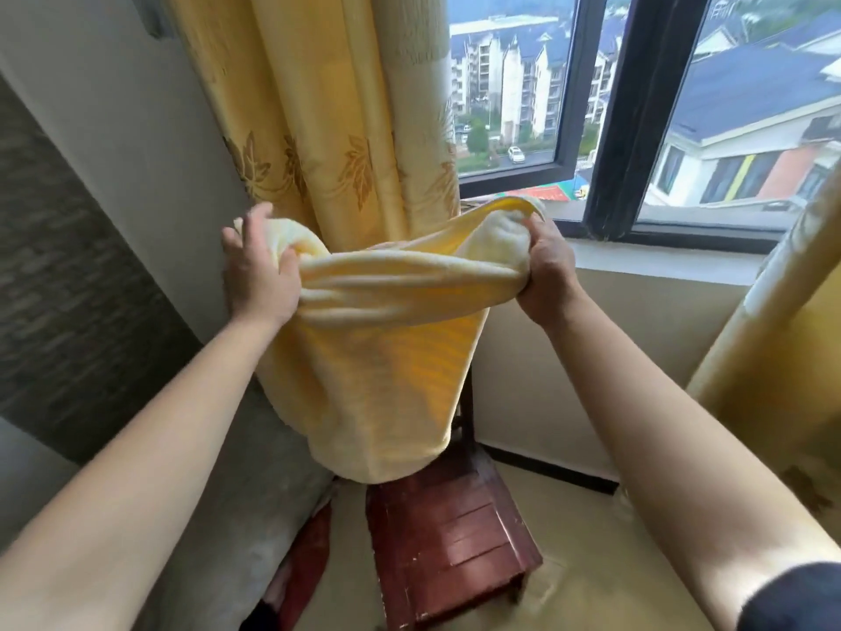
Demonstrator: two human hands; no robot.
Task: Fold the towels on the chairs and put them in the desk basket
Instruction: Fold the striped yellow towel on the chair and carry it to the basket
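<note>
A pale yellow towel (377,380) hung in the air between both hands, stretched along its bunched upper edge and drooping in a loose fold over the back part of a dark red wooden chair (450,539). Whether its lower edge touched the seat could not be told. The left hand (261,271) held the towel's left end, its thumb pressed into the cloth and its fingers wrapped behind. The right hand (548,273) was clenched tightly round the gathered right corner. The chair stood in a corner, hemmed in by a grey surface (255,494) close on the left, a yellow leaf-patterned curtain (327,107) just behind the towel, and the low wall under the window (637,107). Bare beige floor (587,562) lay to the right of the chair, bounded farther right by another curtain's edge (751,357).
</note>
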